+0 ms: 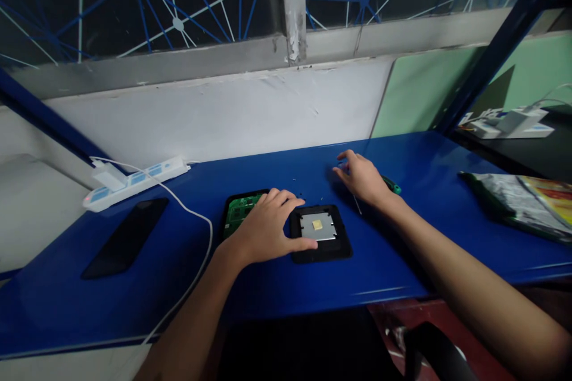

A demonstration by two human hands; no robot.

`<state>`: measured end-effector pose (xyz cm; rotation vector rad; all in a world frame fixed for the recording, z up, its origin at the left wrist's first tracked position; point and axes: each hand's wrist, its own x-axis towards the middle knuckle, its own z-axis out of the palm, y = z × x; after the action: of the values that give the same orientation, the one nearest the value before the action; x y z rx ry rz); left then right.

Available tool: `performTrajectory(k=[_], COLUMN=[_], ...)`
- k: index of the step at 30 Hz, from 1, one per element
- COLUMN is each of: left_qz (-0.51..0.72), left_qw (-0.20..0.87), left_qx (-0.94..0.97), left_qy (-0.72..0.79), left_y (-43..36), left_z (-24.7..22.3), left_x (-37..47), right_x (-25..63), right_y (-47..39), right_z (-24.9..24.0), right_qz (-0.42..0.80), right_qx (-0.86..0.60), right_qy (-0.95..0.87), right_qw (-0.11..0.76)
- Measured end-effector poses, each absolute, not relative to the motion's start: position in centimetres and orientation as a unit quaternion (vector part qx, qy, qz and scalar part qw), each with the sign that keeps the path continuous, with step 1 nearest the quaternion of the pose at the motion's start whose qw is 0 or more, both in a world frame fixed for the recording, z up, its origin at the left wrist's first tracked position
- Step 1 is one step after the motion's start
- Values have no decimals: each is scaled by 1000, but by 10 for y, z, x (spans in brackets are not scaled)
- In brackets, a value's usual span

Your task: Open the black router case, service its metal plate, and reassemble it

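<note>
My left hand (272,226) reaches over the left side of a black plastic cover (344,249), thumb and fingers spread wide. Fixed in that cover is a silver metal plate (308,225) bearing a small yellowish pad (317,224). The thumb tip rests at the plate's lower edge. Partly behind my left hand lies a green circuit board (236,214) in a black casing. Further right, my right hand (361,177) hovers low, fingers curved and apart around a small purplish handle (343,165). A thin metal shaft (358,205) shows below the palm, apparently a screwdriver's.
A green-handled tool (392,184) lies behind my right wrist. Tiny dark bits, perhaps screws (302,195), lie behind the cover. At left are a black phone-like slab (127,238), a white power strip (143,178) and its cable (208,244). A shiny packet (513,202) lies at right.
</note>
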<state>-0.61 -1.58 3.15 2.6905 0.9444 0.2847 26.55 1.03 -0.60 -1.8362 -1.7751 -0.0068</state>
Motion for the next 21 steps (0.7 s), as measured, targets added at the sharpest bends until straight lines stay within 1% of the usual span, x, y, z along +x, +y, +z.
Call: performTrajectory(k=[6, 11, 14, 18, 20, 21], left_qz=[76, 59, 57, 56, 57, 56], left_qw=[133, 137, 140, 143, 144, 146], left_qx=[939, 940, 940, 940, 939, 938], left_qy=[307, 306, 305, 305, 307, 309], left_y=[-23, -24, -23, -23, -23, -24], left_z=[30, 26, 23, 23, 24, 25], left_x=[-5, -7, -7, -6, -5, -5], right_x=[266, 264, 260, 253, 251, 250], right_y=[7, 3, 1, -5, -12, -15], right_z=[-11, -10, 1, 25, 32, 33], right_qz=[-9, -24, -45, -77, -48, -24], right_qx=[-720, -728, -735, -719, -642, -599], right_qy=[-663, -662, -652, -655, -722, -760], right_qw=[206, 178, 184, 221, 253, 253])
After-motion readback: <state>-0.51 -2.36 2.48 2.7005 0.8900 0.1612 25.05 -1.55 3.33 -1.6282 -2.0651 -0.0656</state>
